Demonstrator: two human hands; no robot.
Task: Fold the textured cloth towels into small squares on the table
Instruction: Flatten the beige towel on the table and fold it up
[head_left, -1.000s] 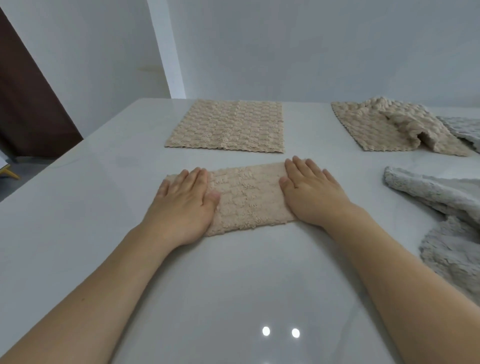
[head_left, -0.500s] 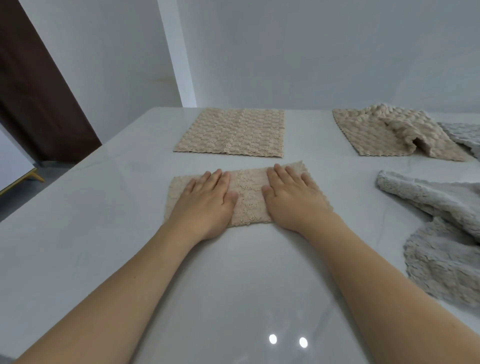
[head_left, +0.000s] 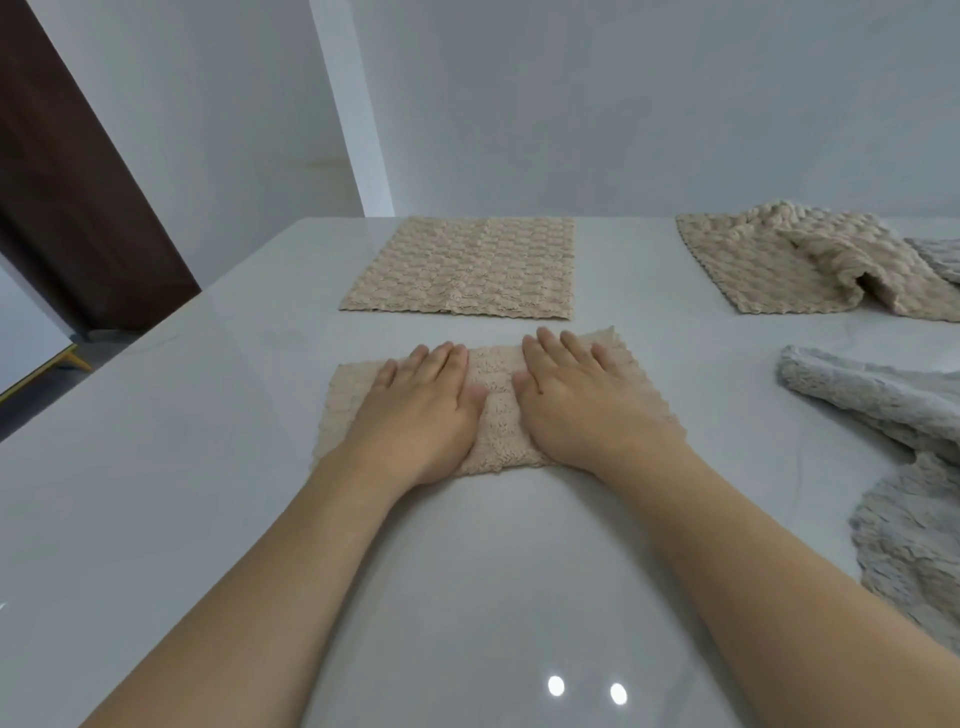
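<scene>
A beige textured towel (head_left: 496, 415), folded into a wide strip, lies on the white table (head_left: 182, 467) in front of me. My left hand (head_left: 421, 410) presses flat on its left half with straight fingers. My right hand (head_left: 576, 400) presses flat on its right half, thumbs almost meeting over the middle. Both palms hide much of the cloth; its left end and right end stick out beyond them.
A flat beige towel (head_left: 462, 267) lies spread just behind. A rumpled beige towel (head_left: 789, 265) sits at the back right. A crumpled grey towel (head_left: 904, 467) covers the right edge. A dark brown door (head_left: 67, 197) stands beyond the table's left side.
Both hands have slid inward along the folded towel, from its ends toward its middle, staying flat. The camera view has shifted slightly.
</scene>
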